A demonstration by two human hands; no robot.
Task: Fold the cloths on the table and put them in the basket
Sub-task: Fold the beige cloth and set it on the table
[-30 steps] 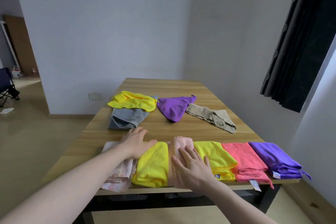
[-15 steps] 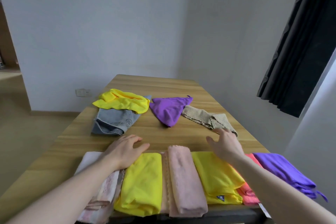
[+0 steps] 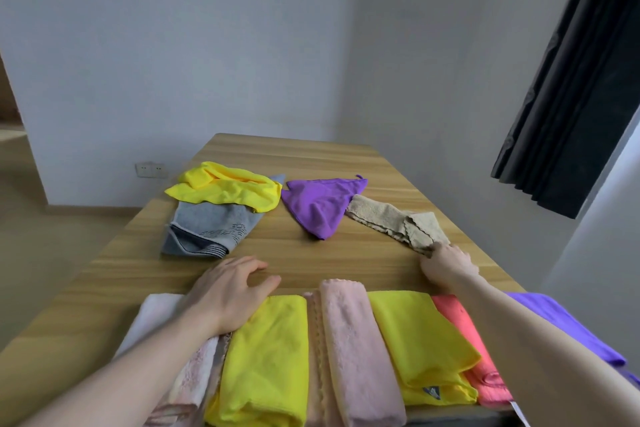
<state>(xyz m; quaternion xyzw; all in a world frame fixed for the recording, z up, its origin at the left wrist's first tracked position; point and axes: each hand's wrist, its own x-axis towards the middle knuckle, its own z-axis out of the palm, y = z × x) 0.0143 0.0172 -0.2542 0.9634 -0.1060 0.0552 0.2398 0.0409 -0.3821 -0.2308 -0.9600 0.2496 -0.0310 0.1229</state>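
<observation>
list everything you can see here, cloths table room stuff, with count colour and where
table: 1, light wood, centre of view
folded cloths: 6, near edge in a row; from the left white-pink, yellow, pink, yellow, coral, purple
loose yellow cloth: 1, far left, lying on the grey one
grey cloth: 1, far left
loose purple cloth: 1, far middle
beige cloth: 1, far right, its near end at the right hand
curtain: 1, dark, upper right
wall socket: 1, white, low on the left wall
basket: none in view
left hand: open, on the white-pink and yellow cloths
right hand: pinches the beige cloth
</observation>
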